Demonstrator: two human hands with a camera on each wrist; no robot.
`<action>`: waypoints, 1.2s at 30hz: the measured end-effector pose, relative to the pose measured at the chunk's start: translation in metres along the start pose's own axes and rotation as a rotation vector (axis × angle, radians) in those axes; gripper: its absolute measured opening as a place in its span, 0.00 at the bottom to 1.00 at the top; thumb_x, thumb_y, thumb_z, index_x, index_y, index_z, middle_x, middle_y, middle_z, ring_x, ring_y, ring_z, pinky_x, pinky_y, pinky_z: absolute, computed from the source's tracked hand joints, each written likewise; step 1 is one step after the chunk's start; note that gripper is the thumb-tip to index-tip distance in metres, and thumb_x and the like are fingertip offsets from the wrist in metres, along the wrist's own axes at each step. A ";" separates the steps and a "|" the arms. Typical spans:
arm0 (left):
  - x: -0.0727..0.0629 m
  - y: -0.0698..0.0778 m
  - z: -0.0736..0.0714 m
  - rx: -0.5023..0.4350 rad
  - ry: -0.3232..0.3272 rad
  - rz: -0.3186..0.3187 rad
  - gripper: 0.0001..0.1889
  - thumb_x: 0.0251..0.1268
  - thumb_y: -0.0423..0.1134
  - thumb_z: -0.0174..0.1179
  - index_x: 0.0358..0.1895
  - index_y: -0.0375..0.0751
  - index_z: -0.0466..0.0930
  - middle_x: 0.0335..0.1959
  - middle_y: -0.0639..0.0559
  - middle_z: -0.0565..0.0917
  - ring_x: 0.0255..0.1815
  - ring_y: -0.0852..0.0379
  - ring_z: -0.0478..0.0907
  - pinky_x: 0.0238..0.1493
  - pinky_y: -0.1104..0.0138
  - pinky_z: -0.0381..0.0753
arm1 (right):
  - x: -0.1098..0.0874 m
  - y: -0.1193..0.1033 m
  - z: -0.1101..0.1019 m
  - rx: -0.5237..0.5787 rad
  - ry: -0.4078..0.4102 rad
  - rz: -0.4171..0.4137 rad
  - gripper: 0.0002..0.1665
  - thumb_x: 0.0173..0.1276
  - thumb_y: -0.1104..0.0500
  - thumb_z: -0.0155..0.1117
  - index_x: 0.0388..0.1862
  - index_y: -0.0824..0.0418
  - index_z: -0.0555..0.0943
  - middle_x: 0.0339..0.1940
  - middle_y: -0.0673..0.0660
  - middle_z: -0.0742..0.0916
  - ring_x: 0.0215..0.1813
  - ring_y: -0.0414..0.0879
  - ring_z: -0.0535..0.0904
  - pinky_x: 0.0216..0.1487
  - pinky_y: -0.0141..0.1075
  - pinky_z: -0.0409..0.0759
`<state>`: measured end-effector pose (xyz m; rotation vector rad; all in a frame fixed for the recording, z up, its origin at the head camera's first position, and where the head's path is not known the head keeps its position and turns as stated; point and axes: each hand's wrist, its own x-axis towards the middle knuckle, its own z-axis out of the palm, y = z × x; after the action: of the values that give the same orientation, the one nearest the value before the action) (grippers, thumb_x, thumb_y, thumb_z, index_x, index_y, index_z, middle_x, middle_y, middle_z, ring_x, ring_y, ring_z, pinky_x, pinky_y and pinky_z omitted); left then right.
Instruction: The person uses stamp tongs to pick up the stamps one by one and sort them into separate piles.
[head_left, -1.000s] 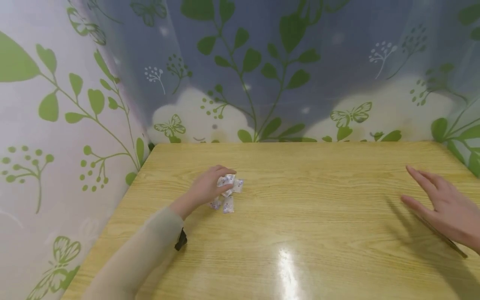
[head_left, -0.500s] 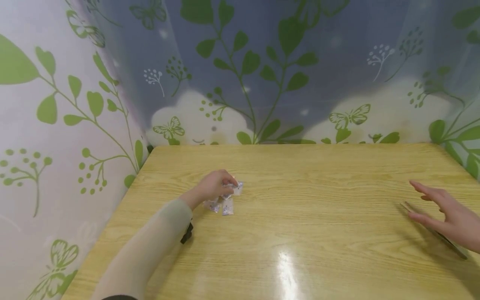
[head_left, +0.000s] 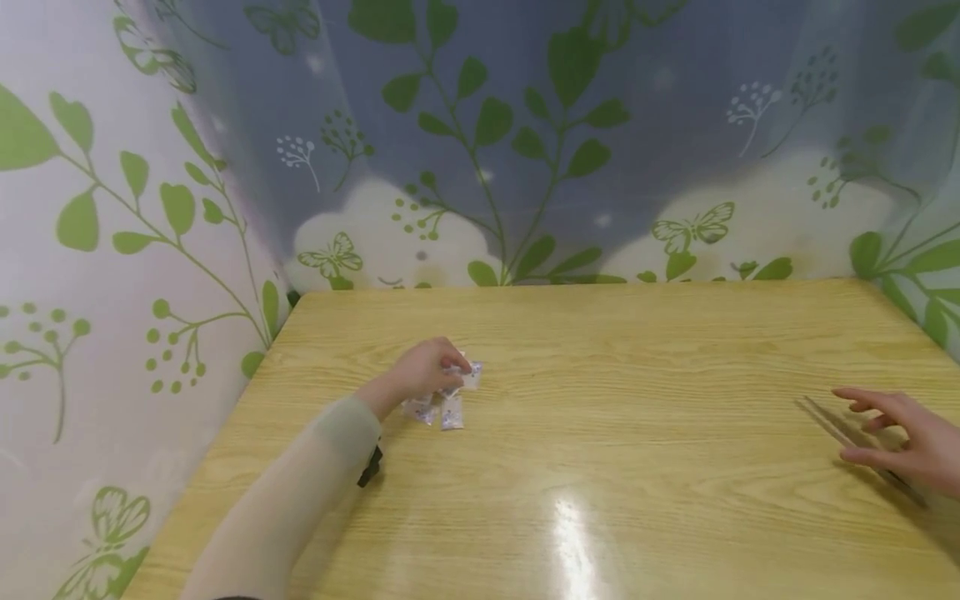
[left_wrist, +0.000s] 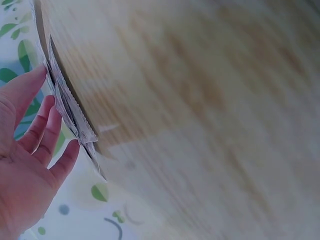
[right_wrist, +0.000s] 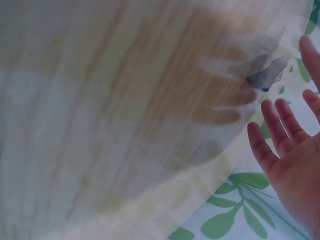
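Several small white packets with purple print [head_left: 452, 413] lie in a loose cluster on the left part of the wooden table. Over this cluster, my left hand [head_left: 423, 369] reaches down, its fingertips touching the packets. The left wrist view shows the packets [left_wrist: 75, 112] edge-on at the fingertips of the left hand [left_wrist: 32, 150], fingers spread; no firm pinch is visible. At the right, my right hand [head_left: 903, 437] hovers with parted fingers over slim metal tweezers [head_left: 831, 429], which it partly hides. Its fingers [right_wrist: 281, 127] stand apart from the grey metal piece in the right wrist view.
The light wooden table [head_left: 600, 417] runs back to a wall covering [head_left: 585, 167] printed with leaves and butterflies. Another printed wall [head_left: 112, 333] borders the table's left side. A bright reflection shows on the tabletop near the front.
My left fingers have drawn in over the packets, then held still there. The right hand has come lower and a little to the right, showing more of the tweezers' tips.
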<state>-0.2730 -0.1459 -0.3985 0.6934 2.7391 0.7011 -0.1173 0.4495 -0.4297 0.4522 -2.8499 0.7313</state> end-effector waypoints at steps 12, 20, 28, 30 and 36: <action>0.000 0.004 0.000 0.001 0.000 -0.024 0.08 0.61 0.37 0.66 0.43 0.49 0.85 0.47 0.52 0.79 0.47 0.52 0.75 0.52 0.55 0.74 | 0.002 0.013 0.002 0.057 0.040 -0.072 0.40 0.45 0.70 0.78 0.48 0.34 0.73 0.35 0.28 0.73 0.28 0.28 0.70 0.22 0.28 0.69; -0.002 0.006 -0.002 0.018 -0.004 -0.009 0.09 0.61 0.36 0.66 0.44 0.47 0.85 0.48 0.51 0.79 0.48 0.51 0.75 0.52 0.54 0.74 | 0.007 0.006 0.000 0.046 0.022 -0.082 0.25 0.47 0.70 0.77 0.37 0.46 0.79 0.31 0.29 0.74 0.28 0.27 0.71 0.24 0.26 0.69; -0.002 0.005 -0.001 -0.001 -0.007 -0.035 0.09 0.61 0.36 0.66 0.45 0.48 0.85 0.49 0.51 0.79 0.50 0.50 0.75 0.54 0.54 0.73 | 0.010 0.005 0.002 0.022 -0.028 0.013 0.14 0.52 0.71 0.74 0.35 0.65 0.78 0.28 0.34 0.74 0.27 0.28 0.70 0.24 0.29 0.71; -0.003 0.006 -0.001 -0.006 -0.008 -0.034 0.09 0.61 0.36 0.66 0.45 0.47 0.85 0.49 0.51 0.78 0.50 0.50 0.75 0.54 0.54 0.73 | 0.011 0.005 0.002 0.014 -0.023 0.009 0.15 0.51 0.72 0.74 0.35 0.66 0.78 0.28 0.32 0.74 0.28 0.27 0.70 0.25 0.28 0.71; -0.004 0.009 -0.003 -0.016 -0.010 -0.037 0.09 0.62 0.36 0.66 0.45 0.47 0.84 0.49 0.51 0.78 0.51 0.49 0.75 0.55 0.53 0.73 | 0.020 -0.002 -0.004 0.042 0.025 -0.018 0.16 0.53 0.74 0.72 0.37 0.64 0.75 0.31 0.31 0.74 0.31 0.24 0.70 0.26 0.26 0.71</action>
<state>-0.2669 -0.1423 -0.3915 0.6399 2.7264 0.7092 -0.1350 0.4448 -0.4212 0.4712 -2.8077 0.7897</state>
